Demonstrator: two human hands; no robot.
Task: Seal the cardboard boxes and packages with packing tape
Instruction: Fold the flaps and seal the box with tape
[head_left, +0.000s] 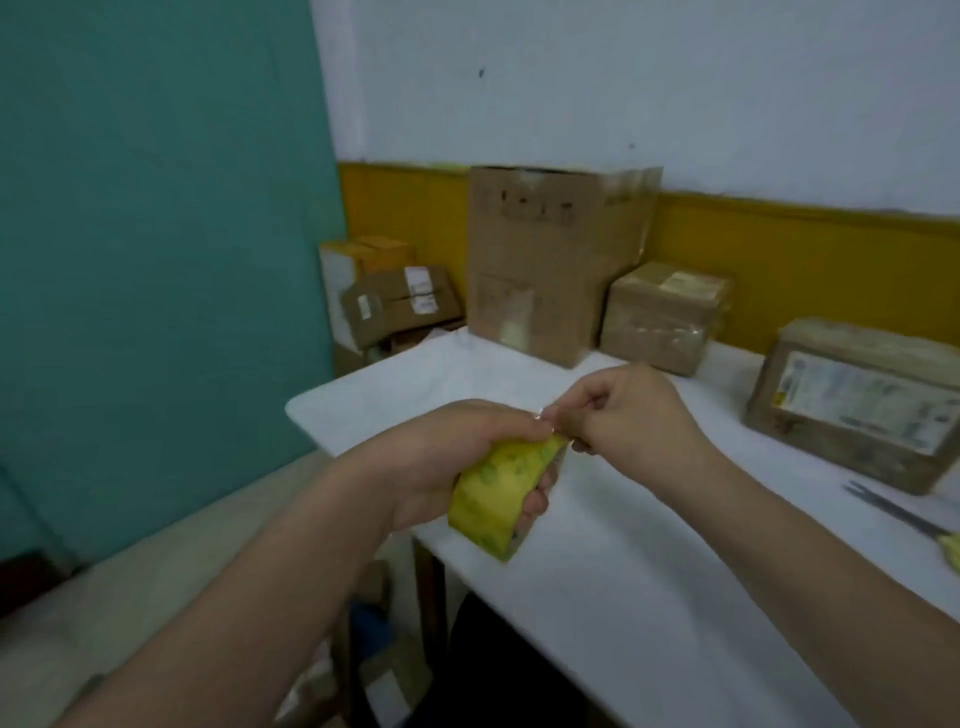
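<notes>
My left hand (457, 462) grips a yellow roll of packing tape (498, 493) over the near left corner of the white table (649, 545). My right hand (623, 410) pinches at the top edge of the roll, where the tape's end lies. A tall cardboard box (545, 265) stands at the back of the table against the wall. A smaller taped box (665, 317) sits to its right. A wrapped package with a white label (857, 405) lies at the far right.
Scissors (893, 512) with a yellow handle lie near the table's right edge. More small cartons (395, 301) are stacked off the table's back left corner. A teal wall fills the left side. Boxes and bags sit under the table.
</notes>
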